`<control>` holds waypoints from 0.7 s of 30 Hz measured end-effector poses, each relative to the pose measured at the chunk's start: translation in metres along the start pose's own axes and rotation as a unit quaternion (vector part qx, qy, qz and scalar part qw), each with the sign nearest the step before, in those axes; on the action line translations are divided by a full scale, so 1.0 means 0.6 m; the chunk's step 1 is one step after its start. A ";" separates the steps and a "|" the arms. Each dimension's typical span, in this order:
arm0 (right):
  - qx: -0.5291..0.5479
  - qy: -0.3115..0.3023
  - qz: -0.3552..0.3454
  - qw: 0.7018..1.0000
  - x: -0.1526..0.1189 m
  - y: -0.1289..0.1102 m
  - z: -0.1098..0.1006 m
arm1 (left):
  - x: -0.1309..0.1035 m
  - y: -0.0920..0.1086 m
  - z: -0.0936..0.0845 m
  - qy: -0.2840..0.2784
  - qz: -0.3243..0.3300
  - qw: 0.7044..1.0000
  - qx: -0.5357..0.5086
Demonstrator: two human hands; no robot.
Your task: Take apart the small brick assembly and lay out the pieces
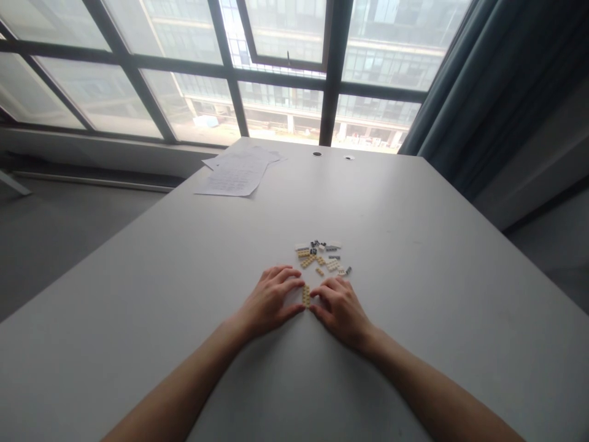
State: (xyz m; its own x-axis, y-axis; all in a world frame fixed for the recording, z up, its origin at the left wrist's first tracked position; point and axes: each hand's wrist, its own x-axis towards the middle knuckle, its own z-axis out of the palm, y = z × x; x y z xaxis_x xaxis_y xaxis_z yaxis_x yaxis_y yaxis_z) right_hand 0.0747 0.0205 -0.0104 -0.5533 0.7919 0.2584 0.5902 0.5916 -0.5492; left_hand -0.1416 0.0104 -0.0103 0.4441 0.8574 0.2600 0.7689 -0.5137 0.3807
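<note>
A tan studded plate (306, 296) stands between my two hands on the white table, its long side running away from me. My left hand (278, 296) is curved round its left side, thumb and fingertips at the plate's edge. On the right, my right hand (338, 305) has its thumb and index fingertip at the plate, the other fingers curled. Just beyond the hands lies a loose group of small building pieces: tan plates (308, 261), white plates (332, 265), grey pieces (334, 257) and dark pieces (313, 251).
The white table (138, 276) stretches toward large windows. Printed papers (237, 175) lie at its far left. Two round holes, one dark (317, 154) and one pale (350, 158), are near the far edge. A blue-grey curtain (478, 92) hangs at the right.
</note>
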 end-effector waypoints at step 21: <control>0.000 0.015 0.001 1.000 0.002 0.000 0.002 | 0.001 0.000 -0.003 0.000 0.003 1.000 -0.005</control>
State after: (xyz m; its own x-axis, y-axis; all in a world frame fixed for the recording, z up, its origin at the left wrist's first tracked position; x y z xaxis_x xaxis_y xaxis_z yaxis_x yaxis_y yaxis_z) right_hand 0.0732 0.0212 -0.0110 -0.5339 0.7977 0.2804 0.5916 0.5894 -0.5501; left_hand -0.1421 0.0109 -0.0087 0.4485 0.8544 0.2623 0.7618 -0.5189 0.3878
